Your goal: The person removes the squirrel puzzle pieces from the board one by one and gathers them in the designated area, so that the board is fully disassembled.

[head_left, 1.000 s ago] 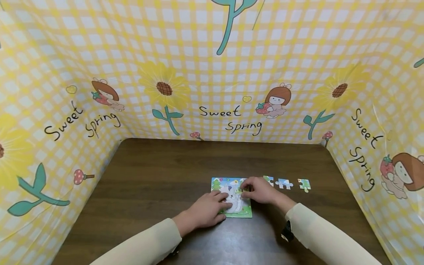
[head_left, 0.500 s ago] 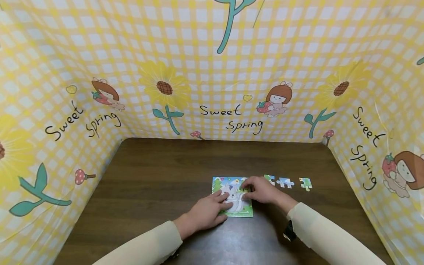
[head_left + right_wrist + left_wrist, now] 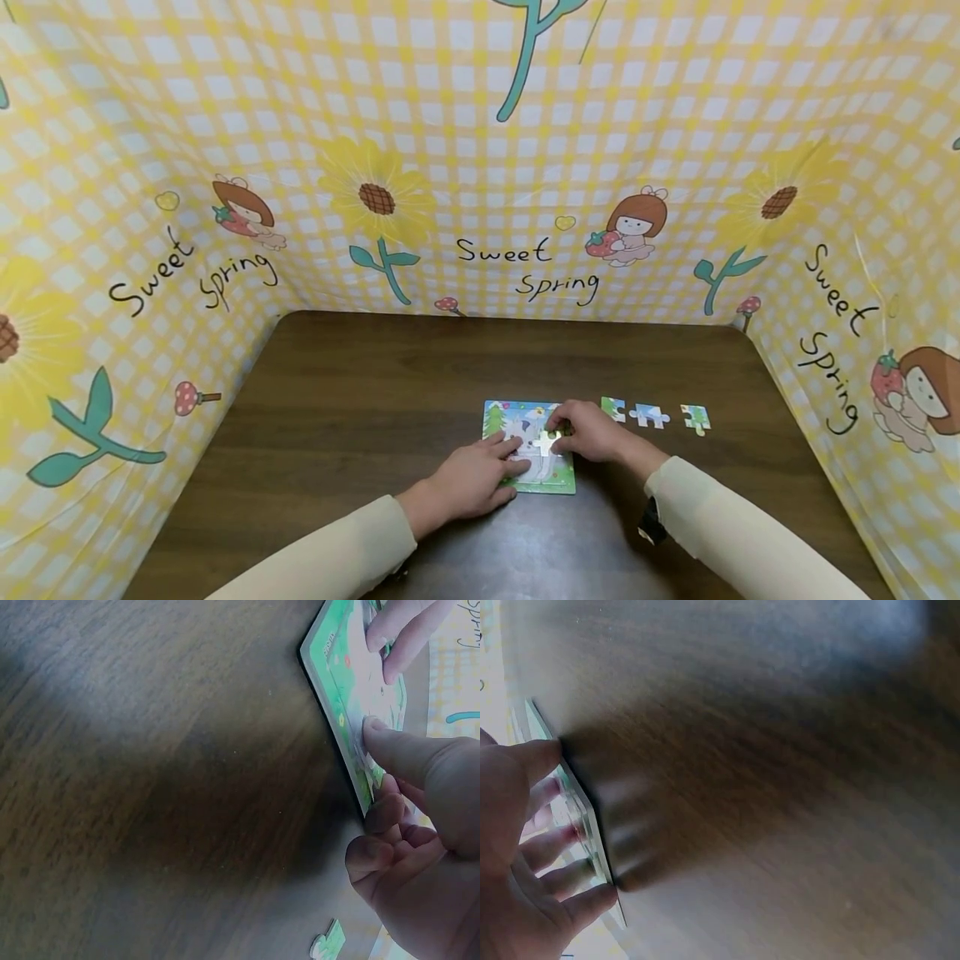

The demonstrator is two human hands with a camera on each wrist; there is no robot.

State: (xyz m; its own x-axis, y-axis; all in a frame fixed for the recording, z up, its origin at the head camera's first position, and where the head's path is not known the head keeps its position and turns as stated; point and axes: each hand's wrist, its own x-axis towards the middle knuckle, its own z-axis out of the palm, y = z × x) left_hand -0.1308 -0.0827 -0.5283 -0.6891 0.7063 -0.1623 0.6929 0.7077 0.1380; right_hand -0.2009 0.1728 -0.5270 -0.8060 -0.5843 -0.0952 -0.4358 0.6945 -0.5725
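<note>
A jigsaw puzzle board (image 3: 564,487) with a white animal on a green and blue background lies on the table. My left hand (image 3: 467,482) rests on its left side, fingers spread over the picture; in the left wrist view the thumb and little finger (image 3: 592,904) reach the board's edge. My right hand (image 3: 588,429) pinches a puzzle piece (image 3: 545,444) at the right part of the picture, catching the light. In the right wrist view, the right thumb (image 3: 397,746) presses at the picture's surface, while the other fingers curl beside the board's edge.
Three loose puzzle pieces lie right of the board: a green one (image 3: 611,408) partly behind the right hand, a blue and white one (image 3: 649,415), and a green one (image 3: 695,418) farther right. A yellow checked cloth (image 3: 510,200) walls the wooden table (image 3: 360,375) on three sides.
The puzzle piece at the right fingertips now shows as a bright, tilted shape standing out from the picture. Both hands stay nearly in place; the head view has shifted slightly.
</note>
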